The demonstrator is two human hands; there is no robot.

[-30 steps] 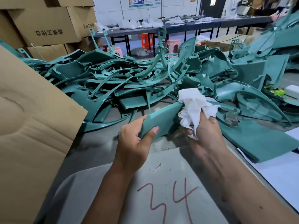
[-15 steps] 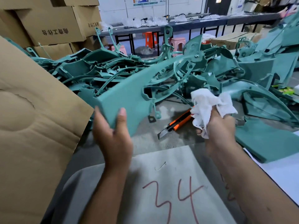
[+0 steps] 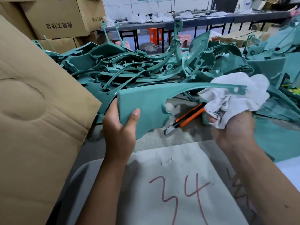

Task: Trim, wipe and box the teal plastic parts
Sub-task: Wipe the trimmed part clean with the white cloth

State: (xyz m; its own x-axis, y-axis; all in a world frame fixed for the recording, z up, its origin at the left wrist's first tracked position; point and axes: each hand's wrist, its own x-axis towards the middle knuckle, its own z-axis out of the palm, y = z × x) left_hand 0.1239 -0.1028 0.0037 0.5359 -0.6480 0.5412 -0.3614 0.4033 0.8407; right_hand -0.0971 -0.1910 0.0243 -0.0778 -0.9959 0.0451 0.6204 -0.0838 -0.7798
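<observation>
Left hand (image 3: 120, 127) is gripping a teal part (image 3: 146, 104), right hand (image 3: 233, 127) is clutching the cloth (image 3: 235, 96) w/ wiping underway, boxing still pending, big pile (image 3: 146, 69) waiting.

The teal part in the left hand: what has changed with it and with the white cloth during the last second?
The left hand turned the teal part out flat across the view, its thin arm now reaching right in front of the white cloth. The right hand drew the cloth off the part's broad face. The orange knife came into sight beneath. Both grips and the pile stayed.
</observation>
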